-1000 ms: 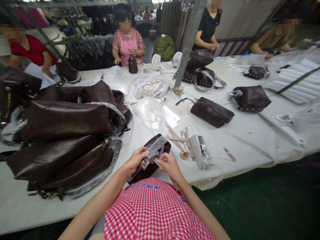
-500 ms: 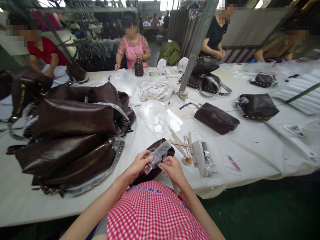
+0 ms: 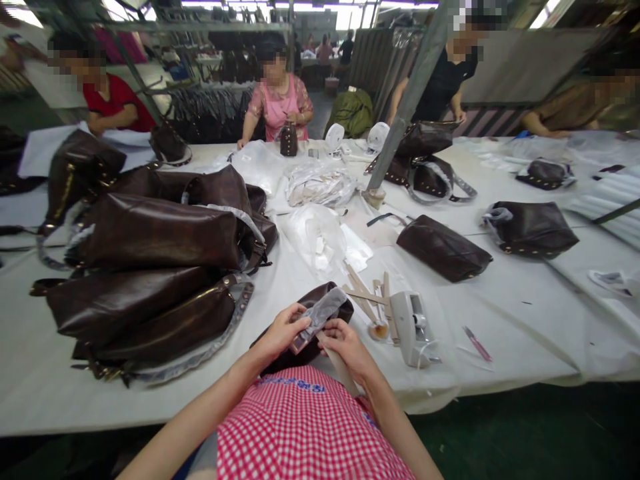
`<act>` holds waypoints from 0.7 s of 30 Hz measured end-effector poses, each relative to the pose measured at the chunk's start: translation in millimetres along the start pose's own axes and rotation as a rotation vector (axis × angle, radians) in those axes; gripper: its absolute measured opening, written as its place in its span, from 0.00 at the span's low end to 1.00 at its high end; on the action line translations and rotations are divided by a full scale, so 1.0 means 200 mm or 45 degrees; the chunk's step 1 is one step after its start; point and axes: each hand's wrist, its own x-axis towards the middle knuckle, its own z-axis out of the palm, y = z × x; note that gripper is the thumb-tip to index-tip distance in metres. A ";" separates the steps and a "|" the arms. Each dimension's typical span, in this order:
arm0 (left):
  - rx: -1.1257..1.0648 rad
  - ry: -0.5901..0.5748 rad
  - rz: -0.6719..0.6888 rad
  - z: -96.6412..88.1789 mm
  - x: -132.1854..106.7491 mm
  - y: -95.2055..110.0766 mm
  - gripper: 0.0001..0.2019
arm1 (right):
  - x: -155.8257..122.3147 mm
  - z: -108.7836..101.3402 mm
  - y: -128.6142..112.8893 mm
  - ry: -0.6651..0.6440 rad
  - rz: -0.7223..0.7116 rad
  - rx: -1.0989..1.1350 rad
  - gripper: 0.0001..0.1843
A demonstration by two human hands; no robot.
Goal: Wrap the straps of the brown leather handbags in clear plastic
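Observation:
A dark brown leather bag (image 3: pixel 327 299) lies at the near edge of the white table (image 3: pixel 500 313), right in front of me. Its strap (image 3: pixel 320 316) is wrapped in clear plastic and ends in a buckle. My left hand (image 3: pixel 283 330) is closed on the wrapped strap near the buckle. My right hand (image 3: pixel 346 347) pinches the strap from the right and also holds a flat wooden stick (image 3: pixel 343 370) that slants down toward my body.
A pile of brown bags (image 3: pixel 150 267) fills the table to my left. Wooden sticks (image 3: pixel 367 297), a small brush, a white device (image 3: pixel 413 327) and a pink tool (image 3: pixel 476 343) lie to my right. More bags and plastic wrap lie farther out. Several people work along the far side.
The view has tilted up a little, so everything sits lower in the picture. My hands stay on the strap; the stick in my right hand now slants further down.

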 end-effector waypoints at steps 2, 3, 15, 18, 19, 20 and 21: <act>-0.005 -0.015 -0.003 0.00 0.00 -0.01 0.14 | -0.01 -0.03 0.01 -0.012 0.012 -0.019 0.22; -0.001 -0.025 -0.005 0.00 0.00 -0.01 0.14 | 0.00 -0.03 0.02 0.026 -0.020 -0.036 0.22; -0.160 0.111 -0.079 0.01 0.03 -0.11 0.30 | 0.09 0.02 0.13 0.336 -0.095 0.156 0.23; -0.223 0.105 -0.154 0.01 0.02 -0.10 0.29 | 0.08 0.04 0.11 0.356 -0.074 0.219 0.24; -0.233 0.081 -0.175 0.01 0.02 -0.09 0.27 | 0.07 0.05 0.10 0.384 -0.085 0.211 0.24; -0.235 0.049 -0.190 0.01 0.03 -0.09 0.24 | 0.07 0.06 0.09 0.416 -0.106 0.187 0.24; -0.235 0.022 -0.197 0.01 0.03 -0.08 0.22 | 0.08 0.07 0.08 0.444 -0.135 0.147 0.24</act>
